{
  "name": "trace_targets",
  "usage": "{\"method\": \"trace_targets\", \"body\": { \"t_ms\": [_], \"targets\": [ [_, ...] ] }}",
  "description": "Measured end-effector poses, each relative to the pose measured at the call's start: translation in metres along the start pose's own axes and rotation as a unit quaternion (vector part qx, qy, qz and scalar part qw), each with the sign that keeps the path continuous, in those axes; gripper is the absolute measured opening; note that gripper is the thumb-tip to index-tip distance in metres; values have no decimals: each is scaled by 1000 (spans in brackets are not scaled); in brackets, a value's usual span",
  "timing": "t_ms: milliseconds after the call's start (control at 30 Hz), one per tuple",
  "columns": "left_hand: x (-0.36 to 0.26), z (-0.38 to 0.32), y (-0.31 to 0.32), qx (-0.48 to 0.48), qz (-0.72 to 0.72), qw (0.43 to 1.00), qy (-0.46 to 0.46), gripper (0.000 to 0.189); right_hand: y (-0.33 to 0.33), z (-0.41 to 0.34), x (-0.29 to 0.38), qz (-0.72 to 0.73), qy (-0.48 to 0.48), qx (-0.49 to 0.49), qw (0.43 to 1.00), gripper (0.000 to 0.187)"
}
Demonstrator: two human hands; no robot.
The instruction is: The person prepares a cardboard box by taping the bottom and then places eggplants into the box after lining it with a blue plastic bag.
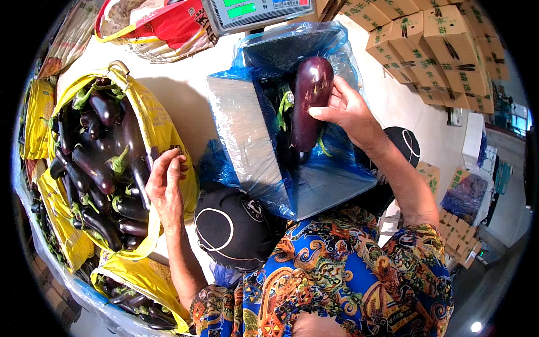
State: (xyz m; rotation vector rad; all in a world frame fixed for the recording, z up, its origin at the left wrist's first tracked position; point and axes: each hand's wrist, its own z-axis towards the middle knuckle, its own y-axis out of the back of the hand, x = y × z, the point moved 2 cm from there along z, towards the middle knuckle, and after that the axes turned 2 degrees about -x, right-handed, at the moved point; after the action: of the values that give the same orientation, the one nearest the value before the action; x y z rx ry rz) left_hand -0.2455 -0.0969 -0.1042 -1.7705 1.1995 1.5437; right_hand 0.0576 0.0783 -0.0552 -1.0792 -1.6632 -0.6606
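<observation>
My right hand [343, 103] grips a large purple eggplant [311, 105] by its right side, thumb on top. The eggplant is held over an open box [328, 196] lined with blue plastic film [263, 109]. Inside the box, partly hidden by it, are other eggplants and a green stem [284, 109]. My left hand [168, 181], fingers loosely bent and apart from the thumb, is by the right rim of a yellow woven sack [168, 135]. Nothing shows in that hand. Many dark eggplants [92, 164] with green caps fill the sack.
A digital scale [259, 17] with a lit display stands behind the box. Red and white sacks [168, 36] lie at the back left. More yellow sacks [63, 223] of eggplants stand at left. Printed cardboard cartons [450, 50] are stacked at the right. My black-clad knees [233, 227] flank the box.
</observation>
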Motion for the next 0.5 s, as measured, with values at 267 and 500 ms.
{"method": "trace_targets", "body": {
  "t_ms": [267, 500],
  "targets": [
    [-3, 0, -14, 27, -14, 999, -17, 22, 3, -11, 18, -27, 9, 33, 999, 76],
    [10, -7, 6, -3, 12, 1000, 14, 22, -15, 24, -15, -47, -35, 78, 995, 84]
  ]
}}
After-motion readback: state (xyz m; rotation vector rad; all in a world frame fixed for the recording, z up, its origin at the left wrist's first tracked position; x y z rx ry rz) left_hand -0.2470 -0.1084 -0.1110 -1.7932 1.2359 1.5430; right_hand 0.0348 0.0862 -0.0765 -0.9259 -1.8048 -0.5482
